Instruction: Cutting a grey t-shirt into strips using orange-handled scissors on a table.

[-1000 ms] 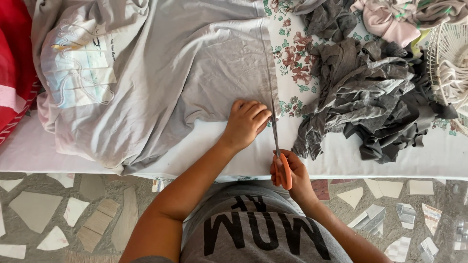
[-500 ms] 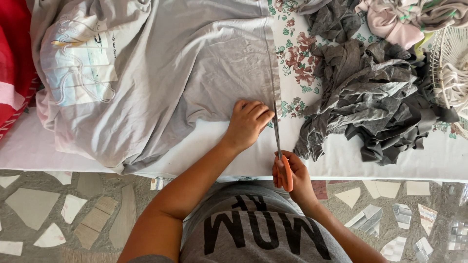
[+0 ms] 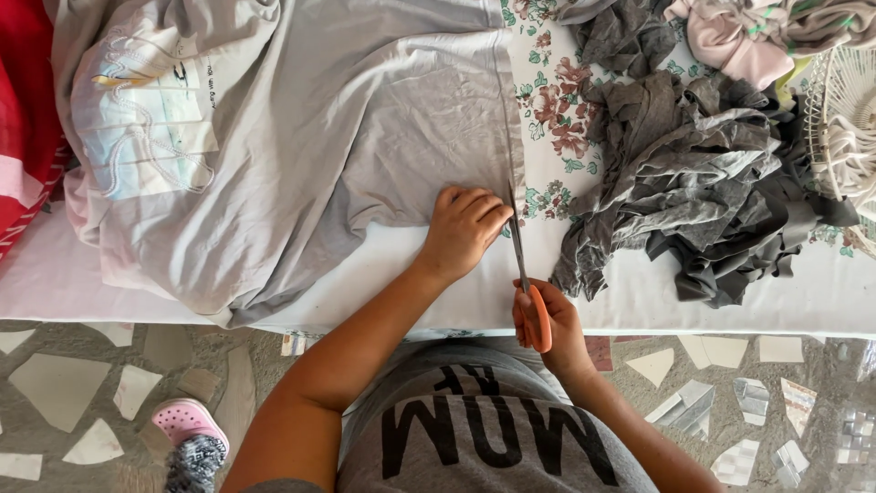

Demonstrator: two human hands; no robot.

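Observation:
A light grey T-shirt [image 3: 301, 137] with a pale print lies spread on a white-covered bed [image 3: 639, 292]. My left hand [image 3: 464, 228] presses flat on the shirt's near right corner, beside its hemmed edge. My right hand [image 3: 547, 324] grips orange-handled scissors [image 3: 522, 274] by the bed's front edge. The blades point away from me along the shirt's hem, just right of my left fingers.
A heap of grey fabric pieces [image 3: 703, 192] lies to the right on a floral sheet [image 3: 557, 110]. Pinkish cloths [image 3: 739, 36] and a white wire basket [image 3: 844, 119] sit far right. A red cloth [image 3: 23, 137] is at the left. A pink shoe [image 3: 187, 424] rests on the mosaic floor.
My left hand has shifted slightly along the shirt's corner. The scissors and my right hand stay near the hem, barely moved.

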